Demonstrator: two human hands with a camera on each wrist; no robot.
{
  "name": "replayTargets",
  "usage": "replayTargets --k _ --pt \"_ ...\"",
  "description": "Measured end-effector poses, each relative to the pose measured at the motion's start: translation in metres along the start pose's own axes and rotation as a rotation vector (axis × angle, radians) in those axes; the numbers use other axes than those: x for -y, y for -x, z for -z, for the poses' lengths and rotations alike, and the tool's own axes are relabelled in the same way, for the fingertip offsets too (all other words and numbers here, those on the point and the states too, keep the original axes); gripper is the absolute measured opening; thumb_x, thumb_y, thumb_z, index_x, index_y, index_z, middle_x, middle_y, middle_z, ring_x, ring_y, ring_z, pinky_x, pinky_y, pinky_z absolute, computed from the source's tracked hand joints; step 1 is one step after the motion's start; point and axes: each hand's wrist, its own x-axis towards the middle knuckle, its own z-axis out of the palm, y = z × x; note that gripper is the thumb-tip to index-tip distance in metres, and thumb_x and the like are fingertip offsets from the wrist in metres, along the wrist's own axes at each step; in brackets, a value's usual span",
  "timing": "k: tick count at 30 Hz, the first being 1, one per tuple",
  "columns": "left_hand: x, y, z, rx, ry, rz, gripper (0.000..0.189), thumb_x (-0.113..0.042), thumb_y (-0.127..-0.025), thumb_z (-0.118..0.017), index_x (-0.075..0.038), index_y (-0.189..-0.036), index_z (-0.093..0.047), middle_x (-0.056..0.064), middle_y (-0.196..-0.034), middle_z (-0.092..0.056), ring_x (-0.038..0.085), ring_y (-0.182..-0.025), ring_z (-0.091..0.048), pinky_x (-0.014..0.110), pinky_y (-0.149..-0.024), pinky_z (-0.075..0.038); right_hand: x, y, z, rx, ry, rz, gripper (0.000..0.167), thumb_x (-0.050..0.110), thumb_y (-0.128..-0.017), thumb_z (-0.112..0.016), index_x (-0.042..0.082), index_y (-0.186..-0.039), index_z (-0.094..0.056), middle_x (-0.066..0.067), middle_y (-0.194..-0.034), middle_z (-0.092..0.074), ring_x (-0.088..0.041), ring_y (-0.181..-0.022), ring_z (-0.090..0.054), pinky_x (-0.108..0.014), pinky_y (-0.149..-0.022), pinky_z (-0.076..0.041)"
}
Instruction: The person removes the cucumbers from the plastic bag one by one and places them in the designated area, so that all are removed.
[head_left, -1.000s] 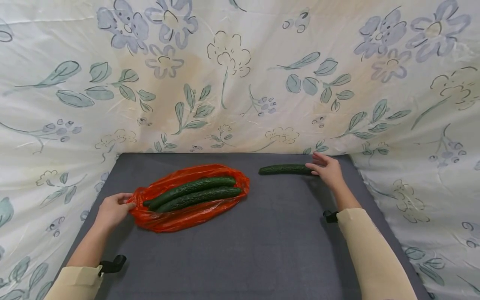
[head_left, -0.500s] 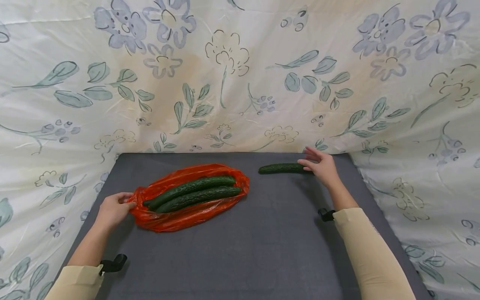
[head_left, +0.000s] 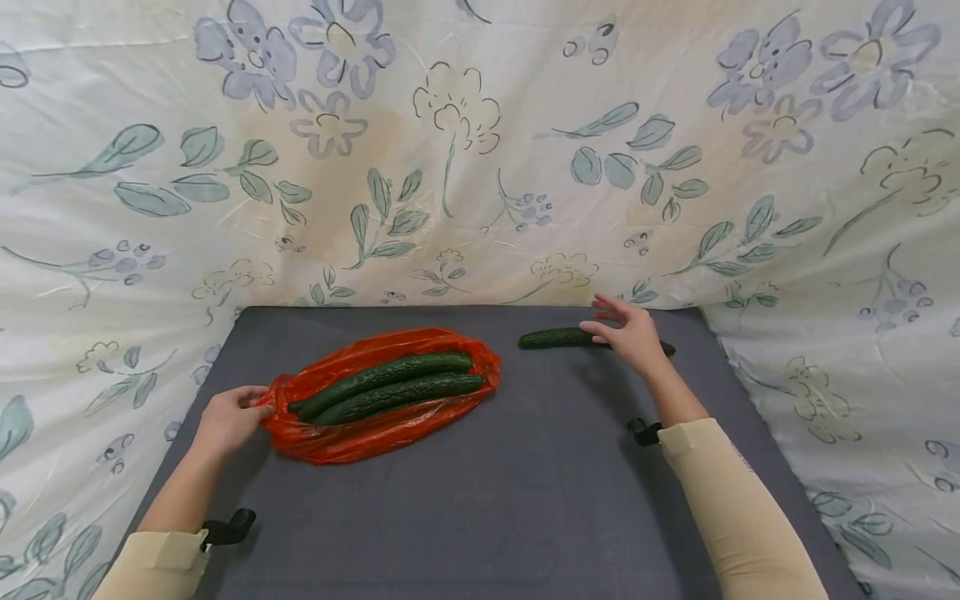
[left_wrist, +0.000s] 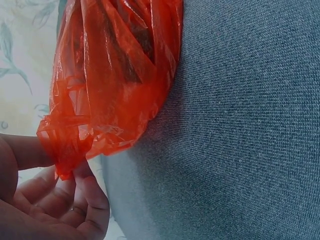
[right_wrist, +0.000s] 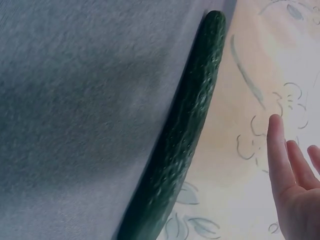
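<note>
My left hand (head_left: 227, 425) pinches the gathered left end of a thin red plastic bag (head_left: 397, 435). In the left wrist view, thumb and fingers squeeze the crumpled tip of the film (left_wrist: 65, 150). Two long dark green cucumbers, an upper one (head_left: 397, 369) and a lower one (head_left: 405, 394), lie side by side within the bag's opening. A third cucumber (head_left: 555, 337) lies on the table's far right part, outside the bag. My right hand (head_left: 630, 335) hovers over its middle with fingers spread, hiding part of it; the right wrist view shows the fingers (right_wrist: 280, 160) apart from it.
A dark grey cloth (head_left: 480, 517) covers the table. Floral fabric (head_left: 465, 208) hangs right behind the far edge and along both sides. A black strap piece (head_left: 231, 527) sticks out at the left wrist, another (head_left: 643, 432) at the right.
My right hand has shifted left along the lone cucumber, from its right end to over its middle, uncovering that end. The left hand, the bag and all cucumbers stay in place.
</note>
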Motion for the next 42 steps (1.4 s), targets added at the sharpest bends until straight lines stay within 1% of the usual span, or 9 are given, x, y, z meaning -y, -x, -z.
replayTargets --k 5,13,17,19,23,31,33,37,42 --pt "0.001 0.000 -0.001 0.004 0.000 -0.003 0.045 -0.017 -0.099 -0.059 0.009 -0.135 -0.054 0.026 -0.114 -0.065 0.032 -0.095 -0.058 0.031 -0.068 -0.047 0.004 -0.001 -0.004 0.024 -0.016 0.006 0.078 0.035 -0.087 -0.079 0.018 -0.154 -0.043 -0.013 -0.152 -0.050 -0.034 -0.135 -0.052 -0.050 -0.089 -0.056" --pt "0.002 -0.001 -0.002 0.009 0.009 -0.006 0.045 -0.017 -0.098 -0.060 0.009 -0.135 -0.055 0.026 -0.113 -0.065 0.031 -0.094 -0.059 0.031 -0.068 -0.047 0.016 0.000 -0.012 0.045 -0.017 0.005 0.080 0.037 -0.085 -0.080 0.018 -0.154 -0.044 -0.011 -0.151 -0.052 -0.033 -0.133 -0.055 -0.037 -0.081 -0.060" --pt "0.002 -0.001 -0.001 0.008 0.007 -0.004 0.045 -0.017 -0.099 -0.060 0.009 -0.135 -0.055 0.027 -0.114 -0.065 0.032 -0.094 -0.059 0.031 -0.068 -0.047 0.024 0.002 -0.018 0.077 -0.040 0.007 0.080 0.036 -0.085 -0.080 0.019 -0.154 -0.045 -0.010 -0.152 -0.051 -0.034 -0.133 -0.054 -0.038 -0.081 -0.060" --pt "0.002 -0.001 -0.001 0.004 0.007 -0.007 0.046 -0.017 -0.099 -0.059 0.009 -0.135 -0.054 0.027 -0.115 -0.065 0.032 -0.094 -0.060 0.031 -0.067 -0.048 0.026 0.003 -0.021 0.093 -0.056 0.007 0.079 0.035 -0.085 -0.080 0.019 -0.154 -0.045 -0.009 -0.152 -0.051 -0.035 -0.133 -0.054 -0.040 -0.082 -0.059" --pt "0.002 -0.002 -0.003 0.007 0.003 -0.019 0.046 -0.017 -0.099 -0.058 0.009 -0.136 -0.054 0.028 -0.116 -0.065 0.031 -0.094 -0.062 0.032 -0.067 -0.048 0.029 0.004 -0.027 0.110 -0.082 0.007 0.078 0.035 -0.084 -0.081 0.020 -0.153 -0.046 -0.008 -0.151 -0.052 -0.033 -0.132 -0.055 -0.045 -0.085 -0.058" --pt "0.001 -0.002 -0.003 0.012 0.001 -0.003 0.045 -0.018 -0.099 -0.059 0.009 -0.135 -0.054 0.028 -0.116 -0.065 0.033 -0.095 -0.061 0.032 -0.068 -0.047 0.034 0.004 -0.042 0.135 -0.103 0.033 0.075 0.033 -0.084 -0.081 0.021 -0.151 -0.049 -0.009 -0.149 -0.054 -0.033 -0.131 -0.056 -0.042 -0.080 -0.060" --pt "0.001 -0.002 -0.004 0.012 -0.002 -0.007 0.045 -0.018 -0.099 -0.059 0.009 -0.135 -0.054 0.028 -0.117 -0.065 0.033 -0.096 -0.061 0.032 -0.068 -0.047 0.035 0.004 -0.045 0.141 -0.101 0.045 0.073 0.032 -0.085 -0.081 0.020 -0.150 -0.049 -0.009 -0.148 -0.055 -0.034 -0.131 -0.056 -0.040 -0.078 -0.060" --pt "0.001 -0.002 -0.004 0.015 0.001 -0.008 0.046 -0.018 -0.099 -0.060 0.009 -0.135 -0.054 0.028 -0.116 -0.065 0.033 -0.096 -0.061 0.031 -0.068 -0.047 0.043 0.006 -0.052 0.162 -0.117 0.032 0.071 0.024 -0.087 -0.080 0.017 -0.150 -0.049 -0.010 -0.149 -0.054 -0.035 -0.132 -0.055 -0.034 -0.076 -0.060" --pt "0.002 -0.002 -0.004 0.020 0.005 0.003 0.047 -0.018 -0.098 -0.060 0.009 -0.136 -0.054 0.029 -0.117 -0.064 0.033 -0.096 -0.061 0.031 -0.068 -0.048 0.063 0.012 -0.056 0.195 -0.141 0.005 0.070 0.012 -0.089 -0.077 0.011 -0.152 -0.046 -0.014 -0.152 -0.050 -0.038 -0.133 -0.053 -0.035 -0.077 -0.060"
